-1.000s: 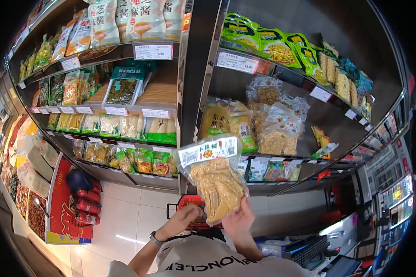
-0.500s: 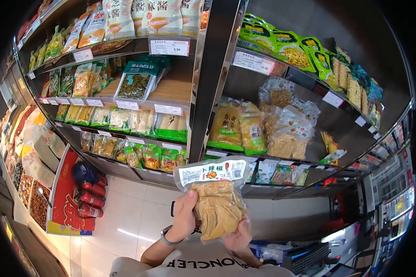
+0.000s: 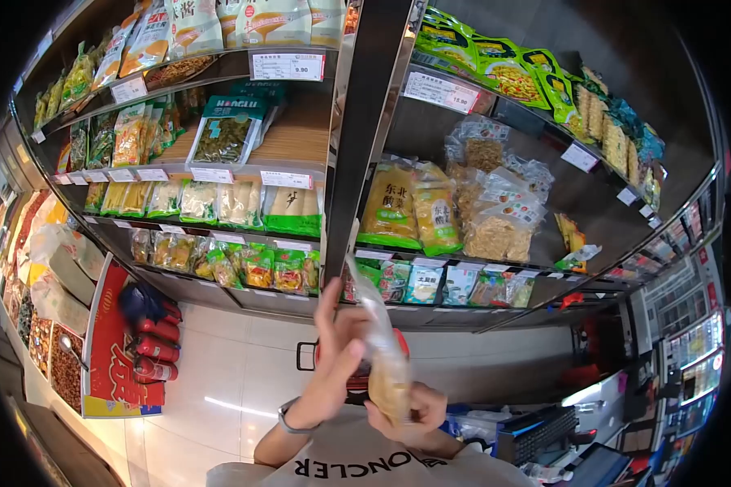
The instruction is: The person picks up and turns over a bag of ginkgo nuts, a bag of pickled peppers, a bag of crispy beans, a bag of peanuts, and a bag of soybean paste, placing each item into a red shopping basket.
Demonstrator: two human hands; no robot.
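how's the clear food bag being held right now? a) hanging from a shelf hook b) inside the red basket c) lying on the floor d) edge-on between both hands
d: the clear bag is turned edge-on to the camera, with the left hand against its side and the right hand gripping its lower end, above the red basket.

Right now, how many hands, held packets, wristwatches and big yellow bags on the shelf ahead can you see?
Hands: 2, the left hand and the right hand
Held packet: 1
Wristwatch: 1
Big yellow bags: 2
Total: 6
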